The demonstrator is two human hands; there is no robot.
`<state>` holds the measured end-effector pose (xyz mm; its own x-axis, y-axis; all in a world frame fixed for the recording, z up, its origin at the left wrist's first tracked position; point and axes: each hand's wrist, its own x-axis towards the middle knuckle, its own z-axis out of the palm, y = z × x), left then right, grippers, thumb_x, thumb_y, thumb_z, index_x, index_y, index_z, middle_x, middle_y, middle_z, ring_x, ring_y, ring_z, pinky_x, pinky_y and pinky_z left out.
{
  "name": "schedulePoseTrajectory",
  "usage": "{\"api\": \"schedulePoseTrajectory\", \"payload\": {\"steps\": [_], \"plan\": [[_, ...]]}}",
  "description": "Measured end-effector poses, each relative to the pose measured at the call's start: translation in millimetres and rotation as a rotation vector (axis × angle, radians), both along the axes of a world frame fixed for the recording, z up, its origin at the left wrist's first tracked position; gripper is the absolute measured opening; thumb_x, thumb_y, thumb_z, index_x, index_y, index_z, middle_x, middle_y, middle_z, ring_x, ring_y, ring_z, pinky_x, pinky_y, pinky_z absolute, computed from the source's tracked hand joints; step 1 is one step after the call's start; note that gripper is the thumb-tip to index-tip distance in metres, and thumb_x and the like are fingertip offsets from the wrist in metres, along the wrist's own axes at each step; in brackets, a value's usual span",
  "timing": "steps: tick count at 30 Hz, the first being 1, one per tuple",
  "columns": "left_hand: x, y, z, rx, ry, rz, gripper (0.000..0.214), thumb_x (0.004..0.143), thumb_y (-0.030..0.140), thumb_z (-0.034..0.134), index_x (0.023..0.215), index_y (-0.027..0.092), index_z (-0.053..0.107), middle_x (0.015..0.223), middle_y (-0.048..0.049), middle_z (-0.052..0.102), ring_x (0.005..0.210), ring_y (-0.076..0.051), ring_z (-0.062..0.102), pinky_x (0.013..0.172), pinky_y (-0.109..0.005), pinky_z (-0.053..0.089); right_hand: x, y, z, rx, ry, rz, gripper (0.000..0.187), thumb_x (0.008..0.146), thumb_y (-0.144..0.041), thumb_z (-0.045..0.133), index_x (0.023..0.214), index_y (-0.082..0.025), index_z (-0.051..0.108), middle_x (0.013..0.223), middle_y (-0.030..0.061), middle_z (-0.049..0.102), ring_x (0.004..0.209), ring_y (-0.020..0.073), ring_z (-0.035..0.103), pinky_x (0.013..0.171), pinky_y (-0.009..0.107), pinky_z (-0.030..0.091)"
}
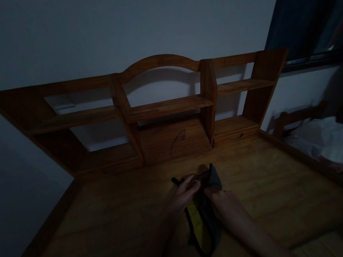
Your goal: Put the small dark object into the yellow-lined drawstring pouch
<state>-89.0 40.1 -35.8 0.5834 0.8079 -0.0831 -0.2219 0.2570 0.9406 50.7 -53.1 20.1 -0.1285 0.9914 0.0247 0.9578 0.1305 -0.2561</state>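
A dark grey, bag-like fabric item [214,178] with a black edge and a yellow area lies on the wooden desktop in front of me. Its exact kind is hard to make out in the dim light. At its upper left, my left hand [185,194] has thumb and fingers closed on the item, beside a small shiny spot. My right hand [222,203] grips the right side of the fabric with curled fingers, which partly hide it. The yellow part and a rounded black end point towards me, below both hands.
A wooden shelf unit [168,108] with open compartments and a closed middle panel stands along the desktop's [116,227] back, against a pale wall. Beyond the desk's right edge lies a white plastic bag [329,140]. A dark window [310,11] is at the upper right.
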Motion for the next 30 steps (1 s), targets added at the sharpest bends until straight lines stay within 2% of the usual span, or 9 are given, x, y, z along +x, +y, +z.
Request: {"api": "schedulePoseTrajectory", "payload": {"steps": [7,11,15,19,22,24,27,30], "plan": [[-0.1,0.2,2.5,0.119,-0.017,-0.045,0.046,0.081,0.041,0.066,0.122,0.021,0.058,0.126,-0.0066,0.058,0.121,-0.025,0.050,0.103,-0.035,0.037,2.6,5.1,-1.2,-0.019,-0.002,-0.033,0.029,0.079,-0.003,0.043,0.085,-0.018,0.067,0.082,0.0086,0.072,0.076,0.0202,0.067,0.061,0.026,0.038],[0.3,-0.5,5.0,0.176,-0.007,-0.065,0.046,0.081,0.041,0.065,0.122,0.021,0.057,0.127,-0.0066,0.057,0.123,-0.026,0.048,0.105,-0.037,0.036,6.9,7.5,0.7,-0.036,0.011,-0.043,0.027,0.081,-0.006,0.044,0.084,-0.018,0.069,0.082,0.0090,0.072,0.075,0.0192,0.068,0.060,0.025,0.037],[0.5,2.6,-0.4,0.195,0.003,-0.042,0.047,0.080,0.043,0.066,0.121,0.021,0.059,0.126,-0.0075,0.059,0.122,-0.027,0.050,0.106,-0.039,0.034,5.0,5.7,-0.2,-0.006,0.054,-0.031,0.026,0.082,-0.007,0.044,0.081,-0.018,0.068,0.079,0.0065,0.071,0.071,0.0172,0.066,0.058,0.024,0.036],[-1.0,4.2,-2.2,0.208,0.006,-0.057,0.047,0.080,0.041,0.067,0.121,0.021,0.059,0.127,-0.0078,0.058,0.122,-0.026,0.050,0.107,-0.038,0.034,1.6,2.2,-10.1,0.080,0.110,-0.016,0.031,0.080,-0.003,0.042,0.090,-0.019,0.066,0.093,0.0041,0.069,0.075,0.0156,0.066,0.061,0.023,0.039],[-0.6,2.7,-1.3,0.164,0.008,-0.051,0.048,0.079,0.042,0.068,0.121,0.021,0.059,0.126,-0.0079,0.059,0.121,-0.026,0.051,0.105,-0.038,0.036,4.6,-2.5,-20.7,0.104,0.159,-0.008,0.031,0.082,-0.003,0.042,0.093,-0.020,0.066,0.094,0.0033,0.068,0.076,0.0154,0.066,0.064,0.022,0.043],[1.5,2.0,-2.2,0.092,-0.004,-0.034,0.049,0.079,0.043,0.068,0.121,0.021,0.058,0.124,-0.0087,0.060,0.117,-0.027,0.054,0.101,-0.038,0.039,10.6,-7.3,-27.7,0.145,0.232,0.026,0.031,0.084,-0.005,0.042,0.096,-0.021,0.066,0.096,0.0031,0.069,0.081,0.0156,0.066,0.071,0.023,0.047],[5.3,2.7,-5.0,-0.009,-0.033,0.009,0.052,0.075,0.045,0.071,0.119,0.019,0.060,0.119,-0.0097,0.063,0.110,-0.026,0.058,0.096,-0.037,0.042,24.0,-16.6,-38.8,0.247,0.355,0.091,0.035,0.090,-0.009,0.041,0.112,-0.023,0.063,0.113,0.0038,0.067,0.099,0.0161,0.065,0.086,0.026,0.049],[6.4,3.9,-4.9,-0.058,-0.030,0.048,0.053,0.071,0.047,0.074,0.113,0.018,0.063,0.119,-0.0099,0.063,0.111,-0.027,0.058,0.096,-0.037,0.042,37.0,-24.7,-51.1,0.337,0.408,0.059,0.033,0.093,-0.015,0.041,0.118,-0.021,0.061,0.120,0.0050,0.065,0.108,0.0170,0.062,0.095,0.030,0.047]]}}
